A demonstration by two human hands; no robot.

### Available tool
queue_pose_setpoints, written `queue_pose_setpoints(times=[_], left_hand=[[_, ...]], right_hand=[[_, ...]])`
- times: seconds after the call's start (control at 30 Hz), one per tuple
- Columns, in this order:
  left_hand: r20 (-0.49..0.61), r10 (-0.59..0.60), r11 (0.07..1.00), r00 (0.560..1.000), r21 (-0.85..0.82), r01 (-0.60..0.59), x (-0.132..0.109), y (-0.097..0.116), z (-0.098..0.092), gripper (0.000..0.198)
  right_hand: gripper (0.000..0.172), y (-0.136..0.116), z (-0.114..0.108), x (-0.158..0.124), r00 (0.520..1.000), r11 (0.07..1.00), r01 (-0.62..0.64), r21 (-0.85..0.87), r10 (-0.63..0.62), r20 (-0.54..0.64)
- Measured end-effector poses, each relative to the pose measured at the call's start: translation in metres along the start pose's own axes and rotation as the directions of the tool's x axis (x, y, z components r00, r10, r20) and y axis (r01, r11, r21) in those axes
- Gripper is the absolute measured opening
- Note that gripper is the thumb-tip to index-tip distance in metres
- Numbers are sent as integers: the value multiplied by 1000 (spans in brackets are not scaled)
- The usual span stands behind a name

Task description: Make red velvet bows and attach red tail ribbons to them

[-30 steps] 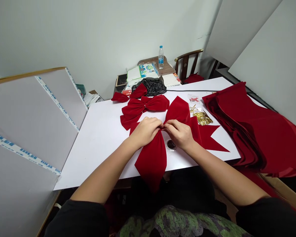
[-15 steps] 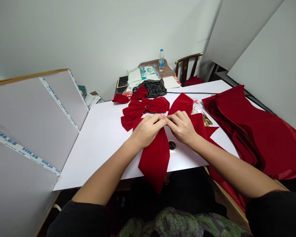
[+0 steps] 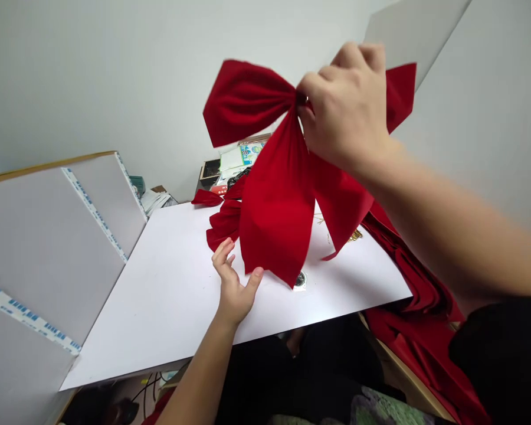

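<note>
My right hand [image 3: 347,106] is raised high and closed on the knot of a large red velvet bow [image 3: 277,200], which hangs in the air with its tails down. My left hand [image 3: 234,283] is lower, over the white table [image 3: 172,295]. Its fingers are spread and the thumb touches the bottom edge of the left tail. A finished red bow [image 3: 223,221] lies on the table behind the hanging one, mostly hidden by it.
A stack of red velvet pieces [image 3: 407,277] lies at the table's right edge. A small round tape roll [image 3: 300,280] and gold wire ties [image 3: 356,235] sit near the tails. White boards [image 3: 48,236] lean at the left. Clutter of papers [image 3: 232,159] stands behind the table.
The bow has been lifted off the table into the air by my right hand. My left hand let go of the knot and dropped to the tail's lower edge. The view tilted up.
</note>
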State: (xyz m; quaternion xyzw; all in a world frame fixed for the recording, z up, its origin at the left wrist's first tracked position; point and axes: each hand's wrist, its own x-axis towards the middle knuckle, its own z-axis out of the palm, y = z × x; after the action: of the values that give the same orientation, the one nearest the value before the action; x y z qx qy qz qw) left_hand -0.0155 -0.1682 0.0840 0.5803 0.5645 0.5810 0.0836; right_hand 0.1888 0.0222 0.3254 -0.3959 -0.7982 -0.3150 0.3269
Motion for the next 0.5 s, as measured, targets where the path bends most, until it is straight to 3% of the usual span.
queue_pose_setpoints(times=[0.13, 0.27, 0.33, 0.5], left_hand=[[89, -207, 976, 974, -53, 212, -11, 1, 6, 47], [160, -310, 905, 937, -253, 342, 1, -4, 15, 41], [126, -293, 884, 948, -341, 319, 13, -8, 20, 39], [-79, -244, 862, 967, -473, 179, 39, -10, 19, 34]], right_hand=[[34, 11, -29, 36, 997, 997, -74, 34, 75, -17], [40, 19, -44, 53, 990, 982, -132, 138, 138, -41], [40, 19, -50, 57, 991, 978, -117, 174, 127, -47], [34, 12, -58, 57, 992, 979, -100, 175, 110, -53]])
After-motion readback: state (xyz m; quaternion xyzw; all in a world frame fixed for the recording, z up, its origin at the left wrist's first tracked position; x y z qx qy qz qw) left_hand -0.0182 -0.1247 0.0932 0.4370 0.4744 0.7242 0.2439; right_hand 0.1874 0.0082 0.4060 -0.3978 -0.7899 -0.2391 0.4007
